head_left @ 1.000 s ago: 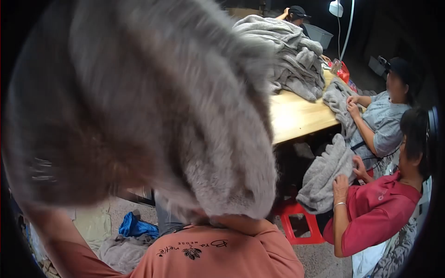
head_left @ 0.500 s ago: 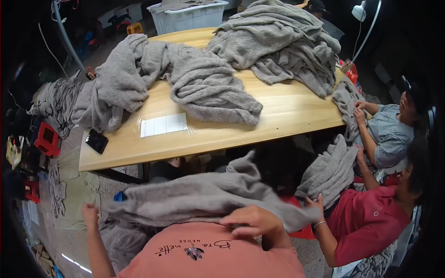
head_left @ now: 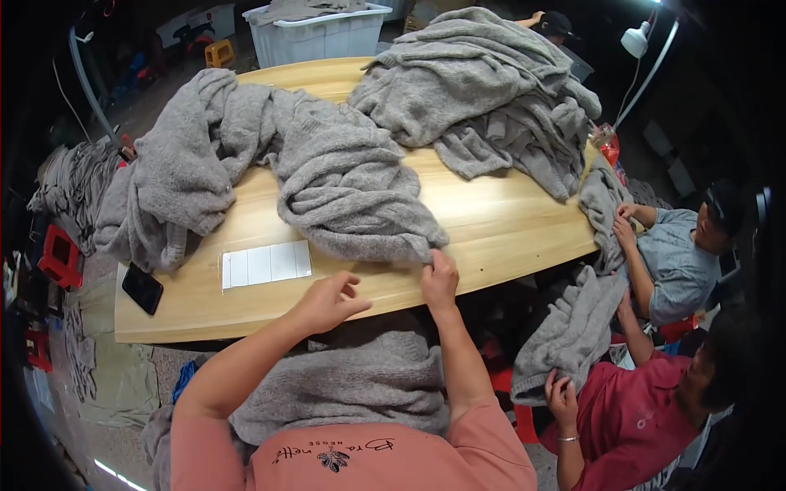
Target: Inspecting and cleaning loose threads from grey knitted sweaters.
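My right hand (head_left: 440, 280) pinches the near right tip of a rumpled grey knit sweater (head_left: 352, 196) lying on the wooden table. To its left, my left hand (head_left: 332, 301) hovers at the table's front edge, fingers apart and holding nothing. The sweater trails back and left into another heaped grey knit (head_left: 184, 155). Across my lap, below my forearms, rests a further grey knit garment (head_left: 352, 380), partly hidden by the arms and table edge.
The wooden table (head_left: 508, 237) carries a big grey knit pile (head_left: 475, 90), a white paper strip (head_left: 266, 264) and a black phone (head_left: 142, 288). At right, two people handle grey knits. A white bin (head_left: 315, 41) stands behind; a red stool (head_left: 61, 258) stands left.
Both hands have moved forward from the garment at my lap to the table. The right one now grips the sweater's tip. The lap garment, stretched sideways before, lies bunched. The view has shifted.
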Available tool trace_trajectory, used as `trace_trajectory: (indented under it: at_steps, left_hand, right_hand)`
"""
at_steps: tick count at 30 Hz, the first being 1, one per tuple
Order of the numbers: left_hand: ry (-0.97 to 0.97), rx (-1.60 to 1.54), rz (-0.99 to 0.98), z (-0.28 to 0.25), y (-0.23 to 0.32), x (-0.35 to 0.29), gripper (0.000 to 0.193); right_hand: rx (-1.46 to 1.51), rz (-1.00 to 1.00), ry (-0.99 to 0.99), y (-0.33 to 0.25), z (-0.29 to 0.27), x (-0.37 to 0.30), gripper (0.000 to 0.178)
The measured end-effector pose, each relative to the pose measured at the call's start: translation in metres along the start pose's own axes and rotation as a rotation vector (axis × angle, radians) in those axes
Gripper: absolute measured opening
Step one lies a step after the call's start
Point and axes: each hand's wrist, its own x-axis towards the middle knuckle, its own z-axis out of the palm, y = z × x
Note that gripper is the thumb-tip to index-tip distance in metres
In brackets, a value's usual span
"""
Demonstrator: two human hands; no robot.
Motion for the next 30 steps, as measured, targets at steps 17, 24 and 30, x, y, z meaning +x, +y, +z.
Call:
trace_trajectory:
  at_steps: [17, 24, 30]
  left_hand:
    - [-0.189, -1.189, -0.021, -0.008, -0.043, -0.095, 0.04]
    - [-0.196, 0.315, 0.876, -0.01, -0.012, -0.131, 0.056]
    - [0.63, -0.265, 0.014, -0.097, -0.048, -0.183, 0.015]
  right_hand:
    - [0.314, -0.326, -0.902, -0.078, 0.005, -0.107, 0.022]
    - [0.195, -0.372, -0.341, -0.082, 0.016, -0.088, 0.026]
    - [-0.025, -0.346, -0.24, -0.041, -0.021, -0.069, 0.029]
